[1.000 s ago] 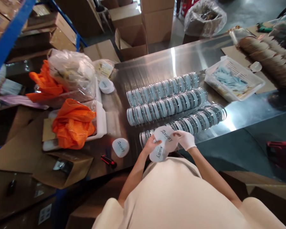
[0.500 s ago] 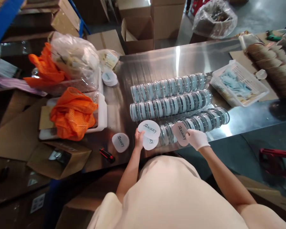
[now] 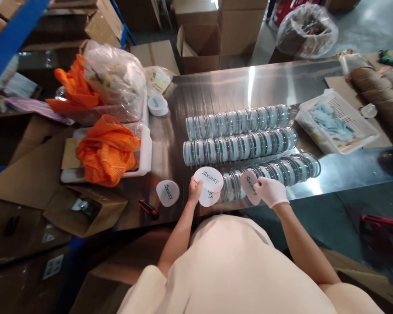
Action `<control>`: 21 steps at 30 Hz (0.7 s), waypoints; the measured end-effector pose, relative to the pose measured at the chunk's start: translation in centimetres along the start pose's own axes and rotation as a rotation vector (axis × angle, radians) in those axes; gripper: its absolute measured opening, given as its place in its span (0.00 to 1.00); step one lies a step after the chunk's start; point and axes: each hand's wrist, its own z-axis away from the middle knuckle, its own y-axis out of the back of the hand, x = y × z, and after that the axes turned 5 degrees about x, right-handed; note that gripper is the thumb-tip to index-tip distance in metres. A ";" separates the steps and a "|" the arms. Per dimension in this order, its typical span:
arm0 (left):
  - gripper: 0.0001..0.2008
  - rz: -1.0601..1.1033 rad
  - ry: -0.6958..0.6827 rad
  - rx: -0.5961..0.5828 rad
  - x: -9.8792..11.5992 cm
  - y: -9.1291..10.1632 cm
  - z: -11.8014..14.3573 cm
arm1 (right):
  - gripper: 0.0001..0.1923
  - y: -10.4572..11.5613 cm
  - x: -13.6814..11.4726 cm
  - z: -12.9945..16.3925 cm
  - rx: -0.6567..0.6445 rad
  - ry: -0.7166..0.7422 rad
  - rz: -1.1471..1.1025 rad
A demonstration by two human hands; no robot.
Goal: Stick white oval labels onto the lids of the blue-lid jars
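Observation:
My bare left hand (image 3: 194,190) pinches a white round card (image 3: 209,176) printed with a "beauty" logo. Partly under that card shows a second round card (image 3: 210,198); whether my fingers hold it too, I cannot tell. My right hand (image 3: 269,191), in a white glove, is closed on another printed card (image 3: 249,187), tilted in front of the nearest row of round clear containers (image 3: 301,168). Two more such rows (image 3: 242,146) lie behind it, the containers standing on edge side by side. Left of my hands, a loose card (image 3: 167,193) lies on the metal table.
A red and black utility knife (image 3: 148,209) lies near the table's front edge. White bins with orange mesh bags (image 3: 108,148) stand at left, beside a stack of round cards (image 3: 157,105). At right is a white basket (image 3: 356,144) of light blue packets.
The whole view has shifted slightly, so the table things appear a little further right. Both hands keep their grip on the cards, and the right hand's card is turned a little more edge-on.

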 end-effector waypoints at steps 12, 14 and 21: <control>0.14 -0.115 0.006 0.004 0.2 0.5 -0.1 | 0.17 0.4 -2.6 -0.8 -0.044 0.145 0.020; 0.14 -0.119 0.005 0.007 0.3 0.4 -0.2 | 0.16 -1.5 -2.4 -1.7 -0.071 0.160 0.033; 0.13 -0.150 0.022 -0.005 0.5 0.5 0.0 | 0.21 -12.4 -0.7 -2.2 0.118 0.056 -0.271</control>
